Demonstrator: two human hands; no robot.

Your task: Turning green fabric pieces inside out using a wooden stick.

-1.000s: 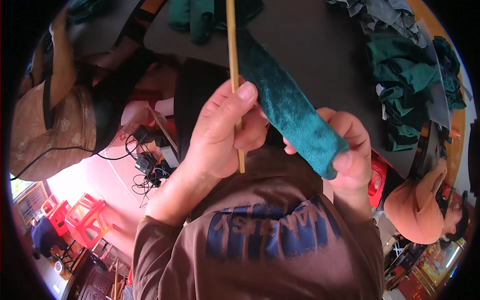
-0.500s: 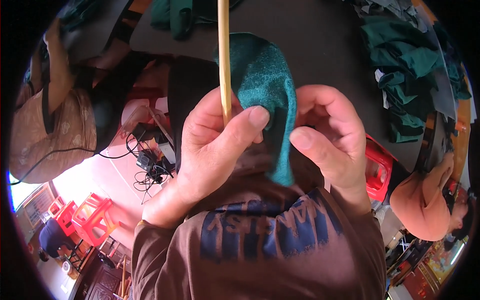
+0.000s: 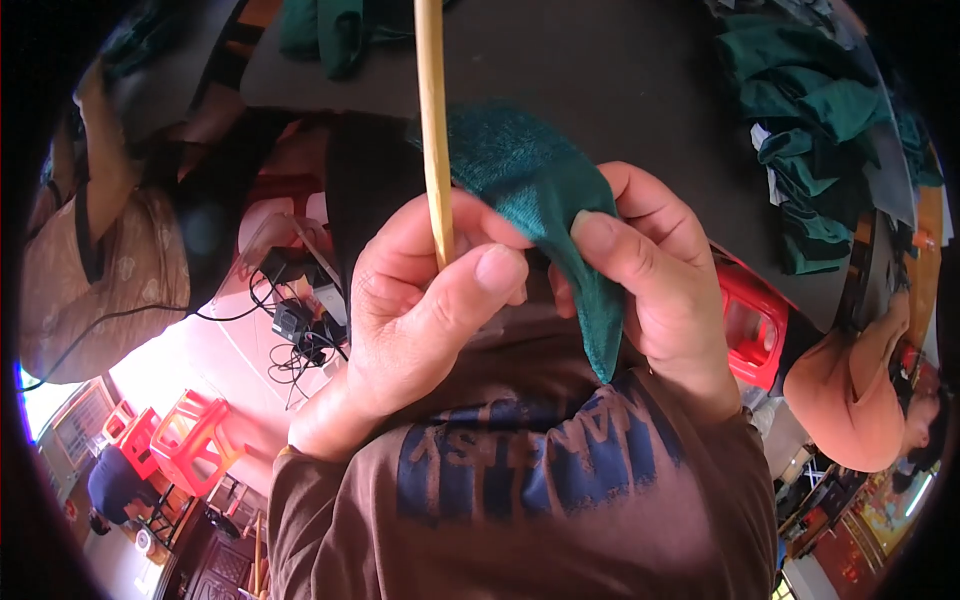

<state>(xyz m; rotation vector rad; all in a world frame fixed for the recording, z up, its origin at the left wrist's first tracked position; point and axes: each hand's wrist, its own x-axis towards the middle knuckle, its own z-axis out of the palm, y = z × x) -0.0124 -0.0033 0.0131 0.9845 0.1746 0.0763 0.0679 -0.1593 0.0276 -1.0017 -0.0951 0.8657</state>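
A light wooden stick (image 3: 432,130) stands upright in my left hand (image 3: 420,300), its lower end held among the curled fingers. The left thumb is apart from the cloth, while the index finger lies against the cloth's lower edge. My right hand (image 3: 655,270) pinches a curved piece of teal velvet cloth (image 3: 530,170) between thumb and fingers. From that pinch the cloth's narrow, pointed end hangs down in front of my brown shirt, and its wider part arches up to the left behind the stick.
A dark table (image 3: 600,70) spreads ahead, with crumpled green cloth (image 3: 800,90) at the right and more green cloth (image 3: 330,35) at the far left. Black cables (image 3: 300,325) lie at left. Red stools (image 3: 195,440) and people (image 3: 850,400) are on both sides.
My right hand has closed on the teal cloth, and its pointed end has swung right. The left thumb has let go of the cloth; the stick has shifted slightly left.
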